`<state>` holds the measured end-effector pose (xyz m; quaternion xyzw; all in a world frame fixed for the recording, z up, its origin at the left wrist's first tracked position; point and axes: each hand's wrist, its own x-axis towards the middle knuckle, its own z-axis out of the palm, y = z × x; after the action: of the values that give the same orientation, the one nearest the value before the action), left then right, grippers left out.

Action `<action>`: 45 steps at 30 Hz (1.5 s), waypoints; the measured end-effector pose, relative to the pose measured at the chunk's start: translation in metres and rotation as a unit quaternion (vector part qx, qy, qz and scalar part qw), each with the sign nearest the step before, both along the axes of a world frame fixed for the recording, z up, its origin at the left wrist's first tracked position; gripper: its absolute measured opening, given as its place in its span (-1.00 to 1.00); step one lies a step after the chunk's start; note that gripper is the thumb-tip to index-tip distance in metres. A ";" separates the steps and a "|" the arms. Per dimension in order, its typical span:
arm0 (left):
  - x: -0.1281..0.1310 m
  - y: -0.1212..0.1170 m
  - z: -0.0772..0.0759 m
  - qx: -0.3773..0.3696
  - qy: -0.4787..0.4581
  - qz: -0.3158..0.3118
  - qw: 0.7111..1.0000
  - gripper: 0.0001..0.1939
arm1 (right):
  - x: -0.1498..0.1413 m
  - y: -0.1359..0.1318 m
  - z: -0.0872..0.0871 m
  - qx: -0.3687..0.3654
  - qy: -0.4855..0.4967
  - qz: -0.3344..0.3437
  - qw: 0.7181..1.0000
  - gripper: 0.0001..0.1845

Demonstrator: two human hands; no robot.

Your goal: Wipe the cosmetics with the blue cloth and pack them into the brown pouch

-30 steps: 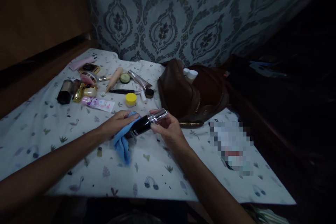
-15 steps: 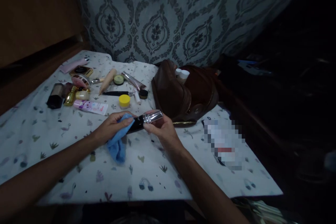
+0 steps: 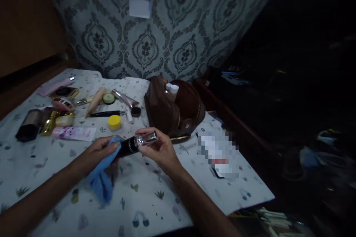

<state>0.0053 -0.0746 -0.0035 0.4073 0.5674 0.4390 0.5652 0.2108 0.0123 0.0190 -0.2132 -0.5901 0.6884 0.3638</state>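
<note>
Between both hands, above the printed cloth, is a black cosmetic bottle point(image 3: 129, 146) with a clear, silvery cap point(image 3: 148, 138), tilted up to the right. My left hand point(image 3: 101, 149) is closed on a blue cloth point(image 3: 101, 181), which wraps the bottle's lower end and hangs down below. The fingers and thumb of my right hand point(image 3: 158, 150) grip the bottle around its cap end. A yellow-lidded jar point(image 3: 114, 122) stands just beyond the hands. Behind my right hand is an open brown bag point(image 3: 161, 100) with white-capped bottles point(image 3: 172, 90) inside.
Several cosmetics lie at the left, among them a purple-and-white tube point(image 3: 74, 133), a beige pointed tube point(image 3: 96, 100) and a dark-capped bottle point(image 3: 29, 125). A pixelated flat item point(image 3: 218, 155) lies at the right. A patterned wall point(image 3: 144, 44) rises behind the table's printed cloth point(image 3: 205, 196).
The camera view has swung, so the table, bag and hands appear further left and lower. Both hands keep hold of the bottle and cloth, and the bottle's white lettering shows more clearly.
</note>
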 end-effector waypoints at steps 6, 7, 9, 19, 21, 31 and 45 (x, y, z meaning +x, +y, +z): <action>0.011 0.000 0.017 0.043 0.062 0.022 0.997 -0.42 | 0.028 -0.003 0.031 0.072 -0.020 -0.053 0.996 -0.64; 0.016 0.002 0.022 0.056 0.073 0.004 0.996 -0.44 | 0.036 -0.003 0.036 0.083 -0.025 -0.058 0.995 -0.63; 0.027 0.008 0.031 0.094 0.091 -0.041 0.991 -0.47 | 0.052 -0.003 0.046 0.099 -0.038 -0.074 0.992 -0.62; 0.082 0.054 0.060 0.302 0.233 -0.124 0.916 -0.39 | 0.123 0.017 0.093 0.175 -0.111 -0.143 0.968 -0.69; 0.092 0.062 0.065 0.332 0.250 -0.112 0.903 -0.41 | 0.130 0.024 0.096 0.146 -0.107 -0.162 0.970 -0.70; 0.108 0.090 0.056 0.481 0.359 -0.057 0.798 -0.45 | 0.127 0.056 0.094 0.007 -0.025 -0.154 0.988 -0.66; 0.102 0.103 0.041 0.598 0.542 -0.059 0.588 -0.57 | 0.112 0.130 0.139 0.280 -0.145 -0.199 0.928 -0.63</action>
<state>0.1077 0.0284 0.0372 0.8486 0.3531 0.3435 -0.1929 0.3225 0.1422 0.1583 -0.3130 -0.7509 0.3700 0.4486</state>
